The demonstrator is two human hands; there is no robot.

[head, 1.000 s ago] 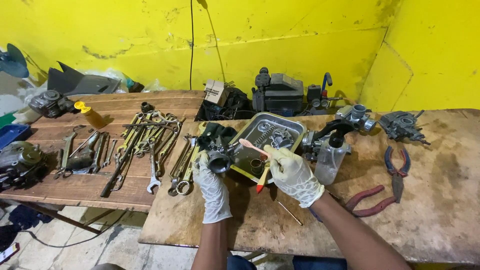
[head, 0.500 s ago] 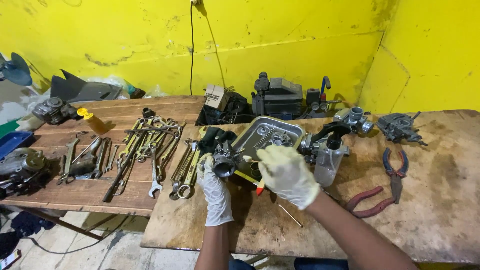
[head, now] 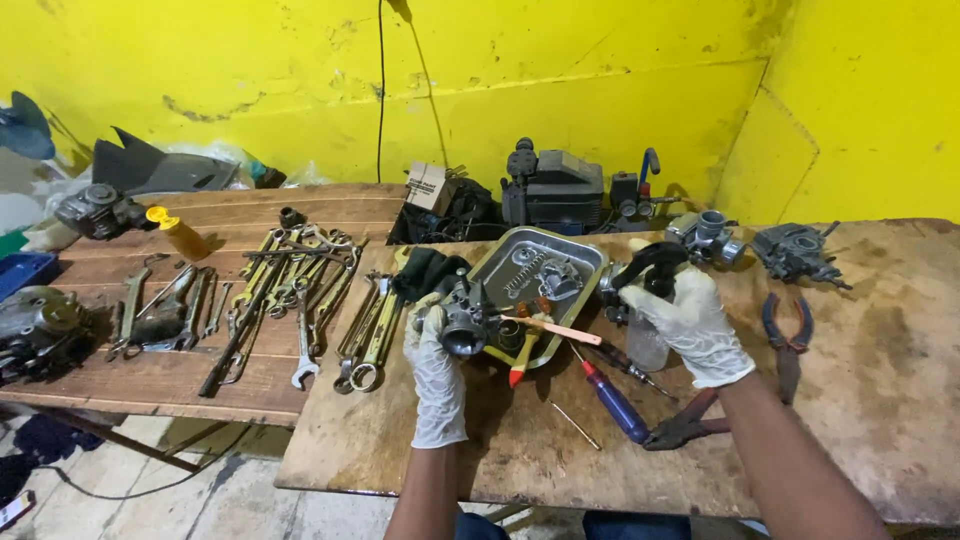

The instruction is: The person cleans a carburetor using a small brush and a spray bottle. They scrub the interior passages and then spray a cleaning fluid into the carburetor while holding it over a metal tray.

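One grimy grey metal carburetor (head: pixel 462 322), round bore outward, in left hand (head: pixel 437 372).

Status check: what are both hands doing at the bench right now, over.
Left hand grips the grey metal carburettor. Right hand on the clear spray bottle with black trigger. Steel tray of small parts and a blue-handled screwdriver lie between.

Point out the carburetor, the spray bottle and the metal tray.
carburetor (head: pixel 462 322): head view, on its round metal body, held in the left hand.
spray bottle (head: pixel 655 267): head view, on its black trigger head, gripped by the right hand.
metal tray (head: pixel 590 262): head view, on its right rim.
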